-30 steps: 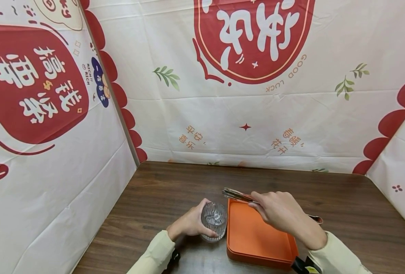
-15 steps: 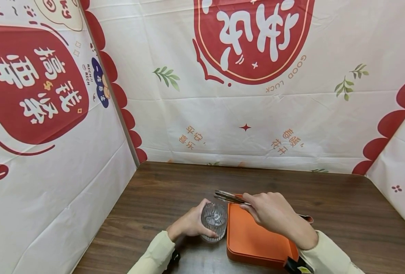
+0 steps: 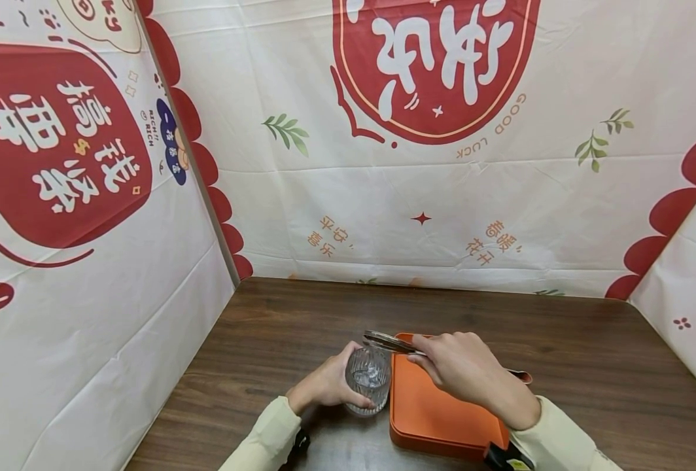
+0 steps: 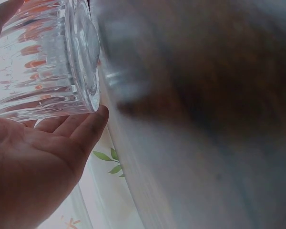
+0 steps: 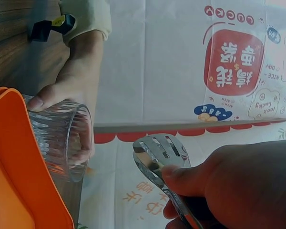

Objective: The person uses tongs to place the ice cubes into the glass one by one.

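Note:
My left hand [image 3: 331,381] grips a clear ribbed glass [image 3: 368,386] from its left side, thumb and fingers curled around it. In the left wrist view, the fingers reach the edge of the glass's base [image 4: 88,71] just by the tabletop. My right hand [image 3: 462,366] holds metal tongs [image 3: 386,340], whose heads hang above the far rim of the glass. Seen from the right wrist, the tongs' near head [image 5: 164,149] is slotted, and the thumb presses on the upper arm. Whether the tongs hold anything between their heads, I cannot tell.
An orange rectangular tray [image 3: 442,412] with a raised rim stands just right of the glass, partly under my right forearm. All sit on a dark wooden table [image 3: 301,314]. White printed cloth [image 3: 336,203] walls off the back and both sides.
My right hand has shifted left, bringing the tongs from over the tray's far corner to above the glass's rim. The tongs' heads look closer together. My left hand and the glass have stayed put.

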A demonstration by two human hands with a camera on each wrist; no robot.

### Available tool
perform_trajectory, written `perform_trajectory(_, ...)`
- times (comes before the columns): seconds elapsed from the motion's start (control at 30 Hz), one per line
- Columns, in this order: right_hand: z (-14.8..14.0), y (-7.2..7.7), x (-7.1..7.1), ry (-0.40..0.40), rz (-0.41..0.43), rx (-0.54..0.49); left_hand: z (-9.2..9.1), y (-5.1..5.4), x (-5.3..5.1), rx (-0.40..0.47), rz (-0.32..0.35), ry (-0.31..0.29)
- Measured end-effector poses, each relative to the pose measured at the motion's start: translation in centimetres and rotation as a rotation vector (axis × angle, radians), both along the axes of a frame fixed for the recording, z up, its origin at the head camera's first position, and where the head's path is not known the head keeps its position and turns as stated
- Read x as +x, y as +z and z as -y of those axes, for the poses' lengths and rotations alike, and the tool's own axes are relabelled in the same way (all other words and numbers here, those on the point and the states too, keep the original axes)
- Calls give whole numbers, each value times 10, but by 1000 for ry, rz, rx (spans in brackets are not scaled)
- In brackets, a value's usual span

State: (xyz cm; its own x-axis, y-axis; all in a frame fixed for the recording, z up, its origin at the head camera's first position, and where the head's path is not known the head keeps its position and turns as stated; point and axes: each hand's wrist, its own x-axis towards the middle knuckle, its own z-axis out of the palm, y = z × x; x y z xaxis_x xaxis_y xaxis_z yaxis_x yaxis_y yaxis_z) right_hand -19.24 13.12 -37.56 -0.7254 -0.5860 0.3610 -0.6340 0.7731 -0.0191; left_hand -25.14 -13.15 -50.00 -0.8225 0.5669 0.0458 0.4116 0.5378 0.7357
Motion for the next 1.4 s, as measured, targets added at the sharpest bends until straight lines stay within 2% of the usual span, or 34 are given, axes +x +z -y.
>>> perform_trajectory(0.2, 1, -1, 1, -6, 23, 16, 0, -1, 0, -2, 0, 4)
perform_trajectory(0.8, 2, -2, 0, 21, 10, 2, 0, -1, 0, -11, -2, 10)
perform_trajectory(1.1, 2, -3, -1, 10, 53, 10, 0, -2, 0, -2, 6, 5)
perform_trajectory(1.4, 4, -3, -2, 17, 53, 6, 0, -1, -1, -9, 11, 9)
